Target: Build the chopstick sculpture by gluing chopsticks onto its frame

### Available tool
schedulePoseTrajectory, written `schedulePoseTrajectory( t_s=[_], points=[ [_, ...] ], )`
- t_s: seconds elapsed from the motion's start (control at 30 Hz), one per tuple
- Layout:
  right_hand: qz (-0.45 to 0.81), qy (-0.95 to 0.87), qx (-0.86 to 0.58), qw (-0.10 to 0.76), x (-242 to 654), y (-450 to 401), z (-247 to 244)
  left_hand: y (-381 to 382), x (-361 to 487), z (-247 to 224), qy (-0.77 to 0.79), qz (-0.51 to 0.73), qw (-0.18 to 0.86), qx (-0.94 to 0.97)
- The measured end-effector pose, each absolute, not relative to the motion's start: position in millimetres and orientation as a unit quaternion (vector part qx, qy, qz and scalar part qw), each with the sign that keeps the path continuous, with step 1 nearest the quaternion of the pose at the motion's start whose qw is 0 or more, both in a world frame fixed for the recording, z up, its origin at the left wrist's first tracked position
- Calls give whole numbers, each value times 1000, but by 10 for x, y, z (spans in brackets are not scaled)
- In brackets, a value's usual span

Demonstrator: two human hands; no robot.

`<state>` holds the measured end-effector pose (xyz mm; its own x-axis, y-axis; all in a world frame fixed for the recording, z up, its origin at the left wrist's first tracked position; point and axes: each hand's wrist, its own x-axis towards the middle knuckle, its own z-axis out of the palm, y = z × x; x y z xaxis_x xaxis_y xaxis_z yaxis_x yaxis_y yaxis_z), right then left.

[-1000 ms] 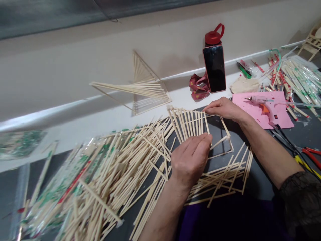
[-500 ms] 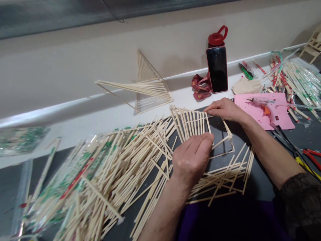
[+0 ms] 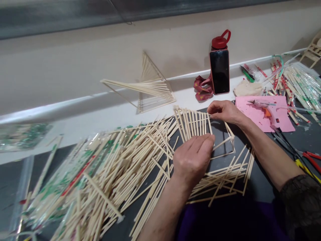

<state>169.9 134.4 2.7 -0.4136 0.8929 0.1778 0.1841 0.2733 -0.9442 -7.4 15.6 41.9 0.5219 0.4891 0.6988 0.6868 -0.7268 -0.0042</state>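
A frame of chopsticks [image 3: 195, 121], with a fan of several sticks side by side, is in front of me on the dark tabletop. My left hand [image 3: 194, 155] is closed at its near side, over the lower ends of the fanned sticks; its fingertips are partly hidden. At the far edge of the frame, my right hand [image 3: 223, 110] has thumb and fingers pinched together by the top of the rightmost fanned stick. The frame's open right part shows a joined corner. Loose chopsticks [image 3: 223, 174] lie just below it.
A large heap of chopsticks [image 3: 132, 164] covers the left. On the right, a glue gun [image 3: 267, 108] rests on pink foam [image 3: 244, 103] near red-handled pliers [image 3: 312, 160]. At the back are a phone [image 3: 219, 72], a red-capped bottle [image 3: 219, 42] and a twisted stick model [image 3: 156, 88].
My right hand's fingers have drawn in and curled more at the frame's far edge. The left hand keeps its place. The view has shifted slightly.
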Motion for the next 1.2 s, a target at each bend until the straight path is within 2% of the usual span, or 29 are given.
schedulePoseTrajectory(
  t_s=[1.2],
  points=[
    [451, -709, -383, 384, 1692, 1375, -22, 83, -103, 532, -371, -306, 98, -871]
  ],
)
